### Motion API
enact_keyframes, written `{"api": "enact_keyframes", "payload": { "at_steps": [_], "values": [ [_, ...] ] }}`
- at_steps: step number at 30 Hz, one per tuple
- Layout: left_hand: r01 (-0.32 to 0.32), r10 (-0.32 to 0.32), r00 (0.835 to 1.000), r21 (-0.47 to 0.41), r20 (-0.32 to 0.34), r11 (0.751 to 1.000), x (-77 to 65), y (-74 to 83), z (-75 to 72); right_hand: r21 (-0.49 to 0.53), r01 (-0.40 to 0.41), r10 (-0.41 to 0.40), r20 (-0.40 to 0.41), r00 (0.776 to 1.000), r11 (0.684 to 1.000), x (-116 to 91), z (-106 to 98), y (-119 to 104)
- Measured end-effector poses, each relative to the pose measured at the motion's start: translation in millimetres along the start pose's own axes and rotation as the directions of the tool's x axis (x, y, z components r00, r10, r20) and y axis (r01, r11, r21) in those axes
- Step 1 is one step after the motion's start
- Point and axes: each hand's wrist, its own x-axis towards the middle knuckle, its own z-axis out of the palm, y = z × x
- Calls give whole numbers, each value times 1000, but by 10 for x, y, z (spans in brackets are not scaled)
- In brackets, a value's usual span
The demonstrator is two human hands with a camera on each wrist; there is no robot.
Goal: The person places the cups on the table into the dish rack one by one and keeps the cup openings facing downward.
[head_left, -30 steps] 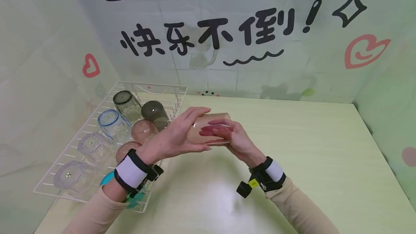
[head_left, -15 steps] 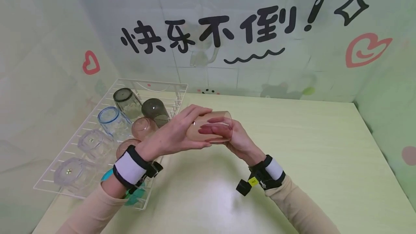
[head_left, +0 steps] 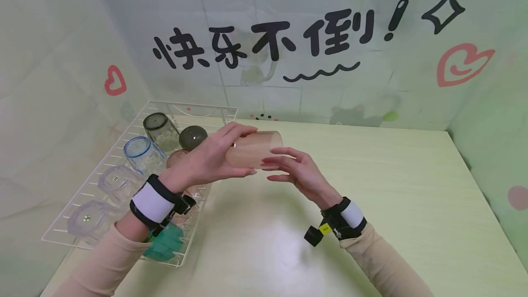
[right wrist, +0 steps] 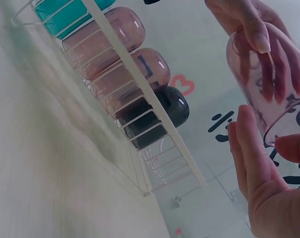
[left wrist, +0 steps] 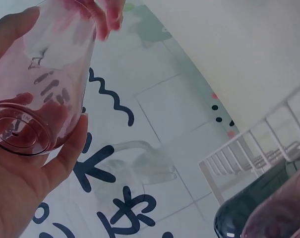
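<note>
A pale pink, see-through drinking glass (head_left: pixel 252 149) is held in the air on its side, its mouth towards the right. My left hand (head_left: pixel 204 155) grips it around the base end, thumb on the near side and fingers over the top. In the left wrist view the round base of the glass (left wrist: pixel 21 126) sits close to the palm. My right hand (head_left: pixel 304 175) is beside the mouth, fingers spread and slightly bent. In the right wrist view its thumb and fingers (right wrist: pixel 249 144) lie near the rim; whether they touch it I cannot tell.
A white wire rack (right wrist: pixel 132 74) stands at left, holding several upturned glasses: smoky grey (head_left: pixel 160 128), blue-rimmed (head_left: pixel 142 151), clear (head_left: pixel 119 182) and teal (head_left: pixel 165 244). My left forearm partly hides pink ones. The pale table (head_left: pixel 392 205) meets printed sheets at back and sides.
The right fingers, seen through the glass before, have come out of its mouth towards the right. My left hand has moved the glass slightly left and up.
</note>
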Motion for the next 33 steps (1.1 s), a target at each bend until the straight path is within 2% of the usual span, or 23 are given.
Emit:
{"api": "enact_keyframes", "payload": {
  "at_steps": [7, 11, 13, 16, 20, 28, 33],
  "values": [
    [20, -19, 1000, 39, -11, 999, 37, -119, -152, -39, 0, -1, -45, 999, 999, -25, -95, 11],
    [40, -38, 999, 59, -23, 997, 64, -229, -253, -155, 12, -26, -86, 996, 988, -38, -152, 51],
    [63, -62, 998, 78, -19, 995, 76, -296, -308, -248, 21, -52, -120, 991, 969, -45, -171, 80],
    [74, -74, 997, 112, -5, 991, 88, -408, -384, -381, 46, -112, -151, 982, 924, -68, -200, 124],
    [116, -119, 993, 146, 10, 982, 104, -536, -467, -470, 57, -155, -172, 973, 881, -97, -229, 167],
    [275, -284, 959, 193, 21, 942, 168, -779, -614, -518, 63, -184, -186, 965, 853, -134, -275, 199],
    [379, -393, 919, 214, 26, 900, 223, -951, -671, -522, 70, -193, -184, 964, 850, -142, -291, 183]
  ]
}}
